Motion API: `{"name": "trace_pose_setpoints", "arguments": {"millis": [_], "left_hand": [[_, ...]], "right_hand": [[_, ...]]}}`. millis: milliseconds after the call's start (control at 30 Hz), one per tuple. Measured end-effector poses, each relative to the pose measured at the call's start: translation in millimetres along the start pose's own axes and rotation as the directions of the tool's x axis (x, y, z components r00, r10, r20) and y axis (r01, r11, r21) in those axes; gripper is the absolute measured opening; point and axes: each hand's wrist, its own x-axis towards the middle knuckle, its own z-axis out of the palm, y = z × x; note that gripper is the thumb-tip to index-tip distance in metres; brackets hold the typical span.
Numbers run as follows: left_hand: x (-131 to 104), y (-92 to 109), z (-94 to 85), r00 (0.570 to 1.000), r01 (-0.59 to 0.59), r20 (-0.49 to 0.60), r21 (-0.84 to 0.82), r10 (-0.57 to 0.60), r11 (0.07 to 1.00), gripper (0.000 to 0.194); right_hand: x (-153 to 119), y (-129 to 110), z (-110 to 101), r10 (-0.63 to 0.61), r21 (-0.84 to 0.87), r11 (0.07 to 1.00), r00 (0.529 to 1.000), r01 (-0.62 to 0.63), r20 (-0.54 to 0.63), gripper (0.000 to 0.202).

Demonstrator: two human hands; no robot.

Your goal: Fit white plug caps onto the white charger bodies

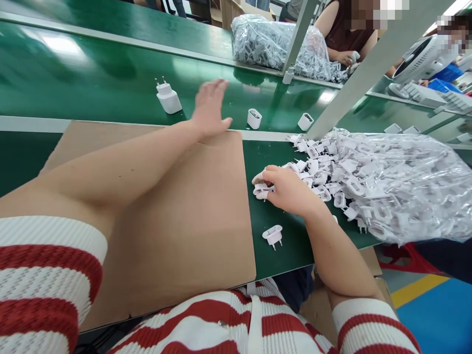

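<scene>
My left hand [210, 109] reaches over the green belt with its fingers spread and nothing in them. To its left on the belt lies a white charger with two pins [168, 97]; to its right stand an open white housing [254, 118] and another white housing [305, 121]. My right hand [283, 189] is closed on a white plug piece [262, 191] at the left edge of a heap of white plug pieces [324, 172]. A single white plug piece [273, 236] rests on the green table below that hand, pins toward me.
A cardboard sheet [188, 221] covers the table before me. At right, a clear plastic bag [413, 187] holds many white pieces. Beyond the belt are another filled bag [261, 42], a person's hand [346, 58] and a slanted metal post [372, 64].
</scene>
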Motion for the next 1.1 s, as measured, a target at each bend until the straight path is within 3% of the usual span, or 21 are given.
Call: {"name": "trace_pose_setpoints", "arguments": {"millis": [100,167,233,333,467,600,767,833,967,1100], "left_hand": [[24,5,21.3,0.966,-0.126,0.212,-0.125,0.150,0.984,0.109],[38,5,31.3,0.946,-0.130,0.280,-0.144,0.167,0.981,0.100],[49,5,36.2,0.946,-0.093,0.298,-0.128,0.128,0.987,0.079],[50,8,33.8,0.970,-0.032,0.237,-0.084,0.051,0.996,0.052],[17,22,16.5,0.992,-0.050,0.112,-0.079,0.059,0.996,0.043],[-52,53,-7.8,0.996,-0.058,0.057,-0.180,0.069,0.982,0.036],[-134,89,-22.9,0.969,-0.038,0.218,-0.337,0.118,0.941,0.031],[-151,93,-20.2,0.964,0.000,0.247,-0.379,0.102,0.925,0.036],[-162,90,-11.8,0.973,0.007,0.210,-0.440,0.095,0.898,0.038],[-159,86,-10.5,0.977,0.004,0.187,-0.502,0.104,0.865,0.031]], "right_hand": [[2,2,3,-0.009,0.241,0.970,0.994,0.036,-0.112,0.024],[4,1,3,0.013,0.396,0.917,0.988,0.049,-0.154,0.027],[5,0,3,0.053,0.530,0.848,0.989,0.028,-0.138,0.034],[7,1,1,0.131,0.673,0.739,0.985,-0.019,-0.116,0.044],[13,7,-1,0.250,0.826,0.560,0.964,-0.065,-0.094,0.055],[17,9,-2,0.296,0.893,0.449,0.947,-0.025,-0.122,0.050],[15,4,1,0.282,0.857,0.515,0.938,0.028,-0.200,0.075],[13,0,3,0.282,0.831,0.556,0.934,0.027,-0.219,0.066],[10,-11,10,0.225,0.755,0.654,0.941,0.048,-0.255,0.032],[6,-23,18,0.079,0.470,0.870,0.900,0.147,-0.428,0.022]]}}
